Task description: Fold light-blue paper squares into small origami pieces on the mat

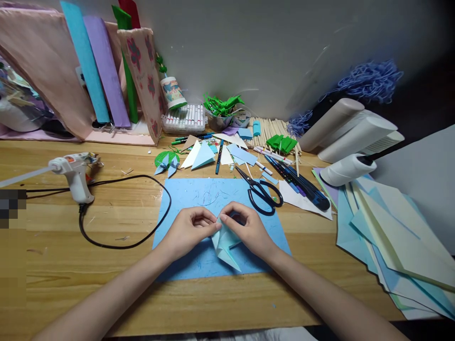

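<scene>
Between my two hands is a folded piece of pale blue-green paper (225,247), its pointed end hanging down toward me. My left hand (192,228) pinches its upper left edge with thumb and fingertips. On the other side, my right hand (249,229) grips the upper right part, its fingers curled partly behind the paper. Both hands are above a blue sheet (177,265) that lies flat on the wooden table. Black-handled scissors (261,192) rest on the sheet's far right part, just beyond my right hand.
A white glue gun (74,175) stands at left, its black cable (122,247) looping toward the sheet. Paper pieces (203,156), pens and a black-and-blue cutter (313,192) lie behind. Stacked coloured paper (401,237) and white rolls (348,169) are at right; a pink box (140,80) stands back left.
</scene>
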Demonstrator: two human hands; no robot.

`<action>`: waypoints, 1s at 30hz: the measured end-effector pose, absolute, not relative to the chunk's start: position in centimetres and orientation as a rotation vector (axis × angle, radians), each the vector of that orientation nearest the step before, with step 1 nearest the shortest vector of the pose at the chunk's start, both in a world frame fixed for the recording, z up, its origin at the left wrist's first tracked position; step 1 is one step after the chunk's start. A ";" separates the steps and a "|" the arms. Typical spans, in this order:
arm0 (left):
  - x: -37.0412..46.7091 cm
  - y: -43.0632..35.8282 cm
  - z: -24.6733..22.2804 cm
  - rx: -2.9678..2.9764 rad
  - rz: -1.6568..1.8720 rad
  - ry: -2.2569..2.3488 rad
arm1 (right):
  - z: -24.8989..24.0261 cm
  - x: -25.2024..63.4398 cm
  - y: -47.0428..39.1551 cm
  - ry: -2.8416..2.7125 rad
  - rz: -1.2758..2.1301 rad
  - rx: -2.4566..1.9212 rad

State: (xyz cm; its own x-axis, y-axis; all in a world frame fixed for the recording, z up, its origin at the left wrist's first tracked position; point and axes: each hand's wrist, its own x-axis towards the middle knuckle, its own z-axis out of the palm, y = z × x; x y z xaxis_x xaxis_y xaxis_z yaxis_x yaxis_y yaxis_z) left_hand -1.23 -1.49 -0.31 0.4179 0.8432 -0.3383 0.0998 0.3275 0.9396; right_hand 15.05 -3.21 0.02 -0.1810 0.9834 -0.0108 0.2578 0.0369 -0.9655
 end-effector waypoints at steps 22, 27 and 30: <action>-1.4 -1.4 0.7 1.110 0.658 1.103 | -0.3 15.3 -3.1 -1.514 1.252 -1.305; -1.3 -1.4 0.7 1.176 0.685 1.106 | -0.3 15.2 -3.2 -1.530 1.240 -1.296; -1.2 -1.7 0.6 1.226 0.693 1.110 | -0.2 15.2 -3.3 -1.547 1.217 -1.282</action>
State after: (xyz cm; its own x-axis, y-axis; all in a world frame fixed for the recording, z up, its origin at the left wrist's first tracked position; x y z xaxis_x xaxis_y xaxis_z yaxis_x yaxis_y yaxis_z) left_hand -1.22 -1.67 0.55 0.3500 0.8934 -0.2817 0.1397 0.2476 0.9587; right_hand 15.21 -3.28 -0.21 -0.1947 0.9808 -0.0118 0.2424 0.0365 -0.9695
